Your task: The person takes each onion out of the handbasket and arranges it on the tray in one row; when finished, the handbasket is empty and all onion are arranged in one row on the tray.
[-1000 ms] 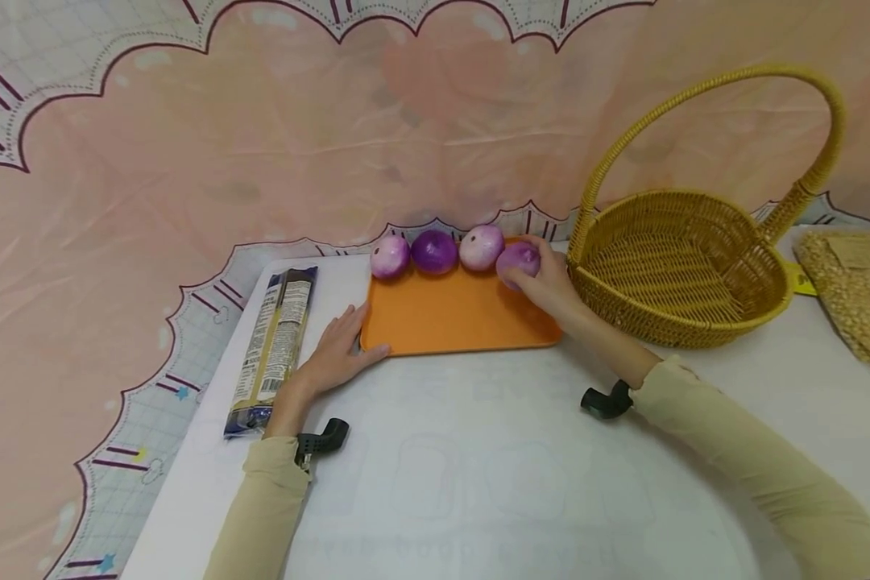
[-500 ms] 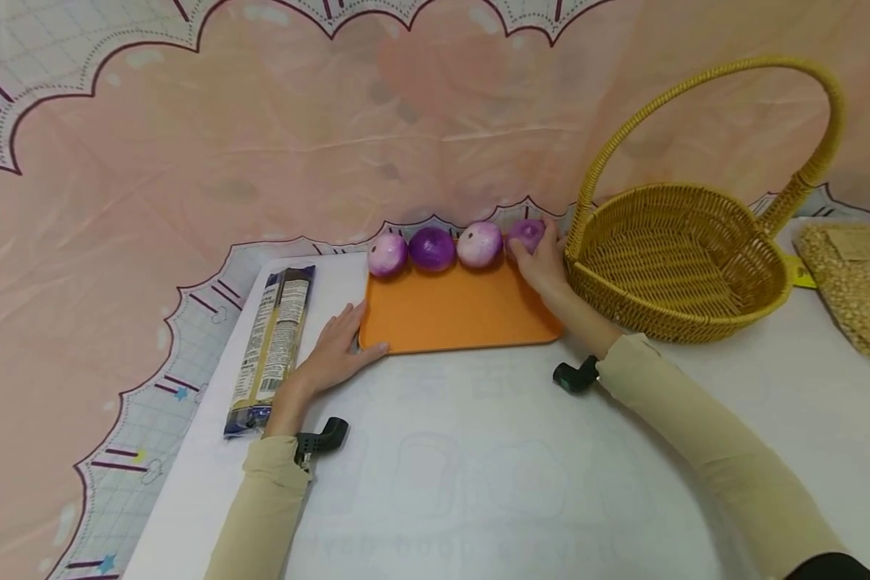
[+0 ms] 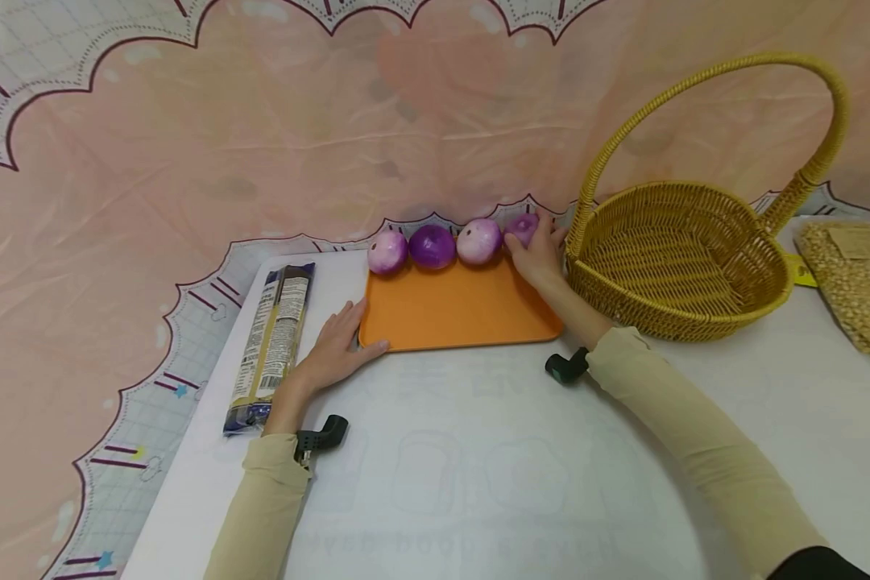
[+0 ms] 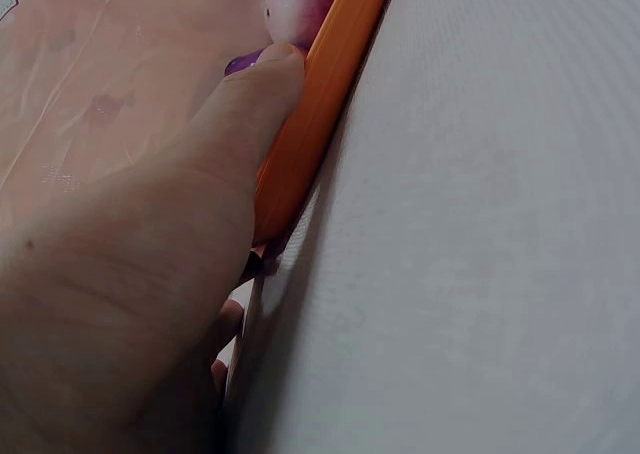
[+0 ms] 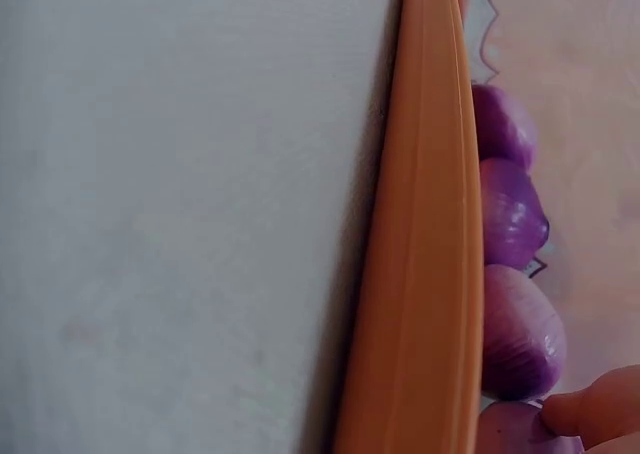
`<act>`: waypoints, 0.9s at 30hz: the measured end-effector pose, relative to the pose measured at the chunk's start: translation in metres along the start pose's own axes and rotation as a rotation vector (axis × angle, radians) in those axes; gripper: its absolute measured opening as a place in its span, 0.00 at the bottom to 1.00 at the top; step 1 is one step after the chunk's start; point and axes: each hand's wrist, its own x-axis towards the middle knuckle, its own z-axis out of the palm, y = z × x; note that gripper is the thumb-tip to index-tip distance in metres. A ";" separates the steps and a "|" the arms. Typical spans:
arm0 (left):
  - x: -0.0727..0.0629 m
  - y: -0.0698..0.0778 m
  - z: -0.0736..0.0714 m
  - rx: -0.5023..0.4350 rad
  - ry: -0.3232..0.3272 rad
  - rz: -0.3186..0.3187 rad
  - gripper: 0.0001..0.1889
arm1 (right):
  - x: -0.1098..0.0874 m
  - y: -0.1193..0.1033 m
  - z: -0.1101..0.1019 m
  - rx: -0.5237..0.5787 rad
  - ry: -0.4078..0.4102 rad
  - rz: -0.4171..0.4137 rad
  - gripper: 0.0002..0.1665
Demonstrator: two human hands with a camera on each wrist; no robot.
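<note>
Several purple onions stand in a row along the back of an orange tray (image 3: 464, 310). My right hand (image 3: 542, 256) grips the rightmost onion (image 3: 522, 229) at the tray's back right corner, its thumb on the near side. In the right wrist view the thumb (image 5: 600, 404) presses that onion (image 5: 520, 429), and a paler onion (image 5: 522, 332) sits beside it. My left hand (image 3: 331, 348) rests at the tray's front left corner, fingers extended along the left side and thumb on the front rim. The left wrist view shows that thumb (image 4: 265, 79) against the tray edge.
Right of the tray stands a yellow wicker basket (image 3: 677, 322) with a tall arched handle. A bag of light grains (image 3: 851, 298) lies at the far right. A long printed packet (image 3: 271, 346) lies left of the left hand. A patterned pink cloth hangs behind.
My right hand has moved the rightmost onion back, level with the row, then slightly left toward its neighbour. The left hand stays at the tray's corner.
</note>
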 end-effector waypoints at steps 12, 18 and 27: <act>0.003 0.001 0.001 -0.004 -0.002 0.009 0.48 | 0.006 0.008 -0.005 -0.057 -0.105 0.015 0.43; 0.003 0.003 -0.002 -0.003 -0.021 0.007 0.48 | 0.005 0.009 -0.008 -0.056 -0.116 0.020 0.44; 0.002 0.009 -0.015 -0.071 0.076 -0.005 0.46 | 0.002 0.004 -0.005 -0.072 -0.096 -0.058 0.42</act>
